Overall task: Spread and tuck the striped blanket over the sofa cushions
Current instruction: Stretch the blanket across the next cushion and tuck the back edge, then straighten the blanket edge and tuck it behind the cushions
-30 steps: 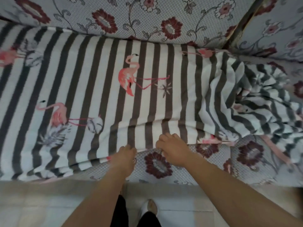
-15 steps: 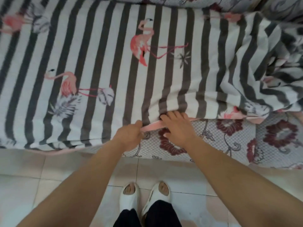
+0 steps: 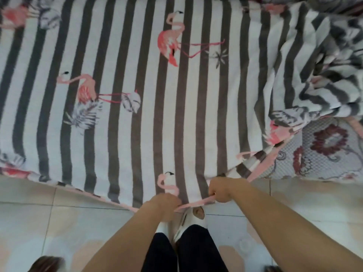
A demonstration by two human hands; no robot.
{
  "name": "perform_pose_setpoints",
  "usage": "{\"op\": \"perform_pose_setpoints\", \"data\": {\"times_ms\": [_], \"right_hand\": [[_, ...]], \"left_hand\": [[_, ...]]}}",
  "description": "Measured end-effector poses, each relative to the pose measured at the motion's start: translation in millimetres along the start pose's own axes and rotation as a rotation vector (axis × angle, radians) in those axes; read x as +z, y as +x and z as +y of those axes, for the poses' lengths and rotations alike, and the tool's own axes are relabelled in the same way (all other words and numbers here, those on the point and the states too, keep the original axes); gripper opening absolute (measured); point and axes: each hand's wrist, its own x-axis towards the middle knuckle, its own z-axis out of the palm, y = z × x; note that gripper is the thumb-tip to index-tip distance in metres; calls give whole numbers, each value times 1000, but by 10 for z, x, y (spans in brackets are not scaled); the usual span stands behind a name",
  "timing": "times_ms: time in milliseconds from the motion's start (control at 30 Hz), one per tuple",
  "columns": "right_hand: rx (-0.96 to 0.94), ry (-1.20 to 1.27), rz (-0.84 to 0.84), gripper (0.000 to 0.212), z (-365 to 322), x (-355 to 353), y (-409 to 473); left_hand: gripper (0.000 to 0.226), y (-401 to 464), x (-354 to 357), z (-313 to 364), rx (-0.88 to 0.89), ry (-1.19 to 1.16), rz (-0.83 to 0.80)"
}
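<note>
Pale floor tiles (image 3: 59,222) beneath both hands; left hand (image 3: 167,203) and right hand (image 3: 219,190) each grip the striped blanket (image 3: 137,95) hem, floral sofa cushion (image 3: 324,150) exposed rightward.

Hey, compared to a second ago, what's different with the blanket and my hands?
Both hands, left and right, have pulled the striped blanket's pink edge toward you, off the seat front and out over the floor tiles. The floral cushion they were on is now covered there. Both hands keep gripping the edge; the right side stays bunched, with floral cushion exposed.

One blanket (image 3: 176,114), two hands (image 3: 167,203), two slippers (image 3: 193,218)
</note>
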Motion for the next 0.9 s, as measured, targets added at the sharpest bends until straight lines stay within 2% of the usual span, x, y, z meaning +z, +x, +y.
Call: {"op": "perform_pose_setpoints", "data": {"times_ms": [33, 133, 167, 333, 567, 633, 733, 900], "right_hand": [[6, 3, -9, 20, 12, 124, 42], [-24, 41, 39, 49, 46, 250, 124], [-27, 69, 69, 52, 56, 269, 137], [1, 148, 218, 58, 63, 89, -7], [38, 207, 381, 47, 170, -393, -588], [62, 252, 418, 50, 235, -556, -840], [99, 295, 490, 56, 490, -731, -1140], [174, 315, 612, 47, 1185, -937, -1522]], "left_hand": [[33, 57, 78, 2, -7, 17, -23], [52, 213, 186, -70, -90, -74, -15], [57, 255, 198, -83, -112, -110, 3], [51, 246, -122, 24, -77, -99, 205], [48, -124, -1046, 472, 53, -58, 422], [49, -216, -1303, 620, 74, -58, 469], [48, -329, -1700, 923, 129, -44, 508], [44, -191, -2244, 1488, 218, 10, 581]]}}
